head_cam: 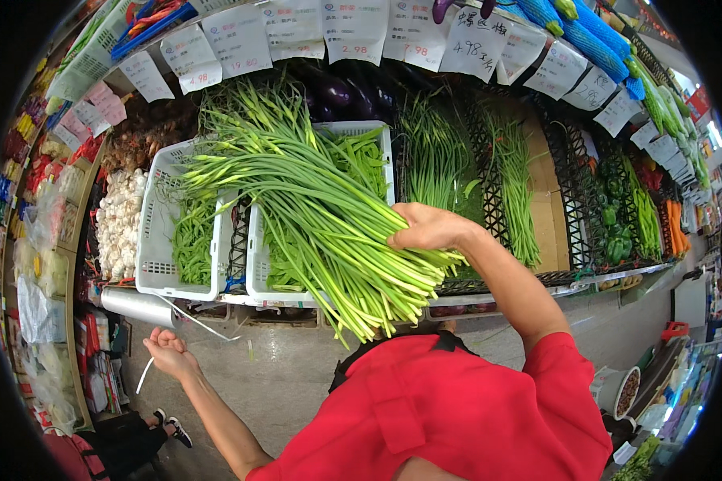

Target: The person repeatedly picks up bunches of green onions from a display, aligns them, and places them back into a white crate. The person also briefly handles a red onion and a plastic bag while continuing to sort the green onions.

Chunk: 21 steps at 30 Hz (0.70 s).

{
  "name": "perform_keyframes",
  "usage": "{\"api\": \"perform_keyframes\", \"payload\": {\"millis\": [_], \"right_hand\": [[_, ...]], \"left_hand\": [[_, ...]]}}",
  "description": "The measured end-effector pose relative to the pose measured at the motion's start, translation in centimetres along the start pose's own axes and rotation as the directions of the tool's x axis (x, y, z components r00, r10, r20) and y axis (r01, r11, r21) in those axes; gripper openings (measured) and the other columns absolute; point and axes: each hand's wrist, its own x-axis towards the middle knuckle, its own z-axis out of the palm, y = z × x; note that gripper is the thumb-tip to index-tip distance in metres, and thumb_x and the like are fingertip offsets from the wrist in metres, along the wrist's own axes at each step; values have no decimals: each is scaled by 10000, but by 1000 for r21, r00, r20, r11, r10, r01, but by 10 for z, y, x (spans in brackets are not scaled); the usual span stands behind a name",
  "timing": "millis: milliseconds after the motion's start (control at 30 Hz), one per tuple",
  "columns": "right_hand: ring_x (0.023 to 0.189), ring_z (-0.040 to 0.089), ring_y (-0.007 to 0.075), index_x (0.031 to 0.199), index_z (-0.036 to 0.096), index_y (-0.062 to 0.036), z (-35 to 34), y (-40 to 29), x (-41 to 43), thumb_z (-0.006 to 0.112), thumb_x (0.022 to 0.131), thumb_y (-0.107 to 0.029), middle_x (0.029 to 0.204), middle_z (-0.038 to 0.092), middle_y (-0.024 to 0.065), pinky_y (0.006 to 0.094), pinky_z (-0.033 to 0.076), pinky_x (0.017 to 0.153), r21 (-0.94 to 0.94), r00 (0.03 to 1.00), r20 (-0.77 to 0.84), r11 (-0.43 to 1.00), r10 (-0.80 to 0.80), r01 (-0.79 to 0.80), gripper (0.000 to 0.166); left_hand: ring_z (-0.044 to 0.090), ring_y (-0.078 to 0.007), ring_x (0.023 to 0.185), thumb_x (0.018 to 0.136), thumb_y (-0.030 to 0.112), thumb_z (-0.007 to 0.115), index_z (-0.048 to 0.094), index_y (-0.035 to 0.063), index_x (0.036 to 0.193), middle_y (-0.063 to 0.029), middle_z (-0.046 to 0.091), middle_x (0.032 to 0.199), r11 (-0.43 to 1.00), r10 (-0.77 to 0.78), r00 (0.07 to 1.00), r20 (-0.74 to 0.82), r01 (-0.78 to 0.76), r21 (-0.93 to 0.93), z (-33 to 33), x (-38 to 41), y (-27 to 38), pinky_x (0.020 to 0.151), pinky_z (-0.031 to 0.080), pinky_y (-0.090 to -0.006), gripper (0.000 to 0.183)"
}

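Note:
A large bunch of garlic scapes [331, 198] lies slantwise across two white plastic baskets, its pale cut ends hanging over the front edge of the stand. My right hand [430, 227] grips stems at the right of the bunch, near those ends; its fingers are partly hidden. Lower left, my left hand [171, 353] is held over the floor with curled fingers, and a thin white strip [144, 376] hangs from it. Green pods fill the left basket [147, 240]; similar pods show under the scapes in the middle basket [254, 264].
A clear plastic roll [138, 306] with another white strip [198, 321] sits at the stand's front edge. Garlic bulbs [120, 219] lie left; more scapes [433, 168], long beans [517, 192] and green peppers [614, 210] lie right. Price tags [355, 33] hang above. A person's shoes [177, 430] show lower left.

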Motion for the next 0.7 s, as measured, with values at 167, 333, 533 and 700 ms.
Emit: {"api": "perform_keyframes", "payload": {"millis": [167, 333, 533, 700], "right_hand": [[1050, 466, 353, 1082, 460, 56, -1, 18, 2, 518, 807, -335, 1132, 457, 261, 374, 365, 911, -377, 996, -58, 925, -69, 43, 482], [1165, 388, 349, 1234, 364, 56, 2, 18, -1, 499, 831, -370, 1234, 384, 258, 377, 320, 981, -528, 976, -88, 840, -201, 125, 602], [1151, 419, 302, 1228, 401, 19, -7, 26, -10, 513, 836, -286, 1239, 429, 203, 364, 346, 943, -556, 922, -113, 793, -370, 250, 509], [1066, 474, 246, 1199, 452, -8, 25, 31, -32, 486, 873, -208, 1199, 478, 137, 330, 384, 880, -556, 701, -322, 726, -637, 405, 383]], "left_hand": [[470, -115, 564, 939, 353, 283, 468, -22, 966, -60, 554, 657, 989, 86, 993, -78, -76, 129, -18, -4, 0, 534, 368, -224, 419], [537, -161, 773, 921, 400, 296, 499, -23, 1001, -101, 624, 800, 980, 81, 978, -193, -43, 195, -79, -30, 1, 720, 384, -302, 476], [533, -178, 840, 896, 501, 285, 556, 57, 933, -82, 613, 888, 921, -275, 885, -376, 354, 161, -180, -122, -23, 729, 356, -373, 521], [440, -141, 536, 882, 539, 281, 531, 65, 872, -61, 567, 731, 800, -412, 714, -566, 580, 150, -300, -245, -73, 448, 330, -273, 536]]}}
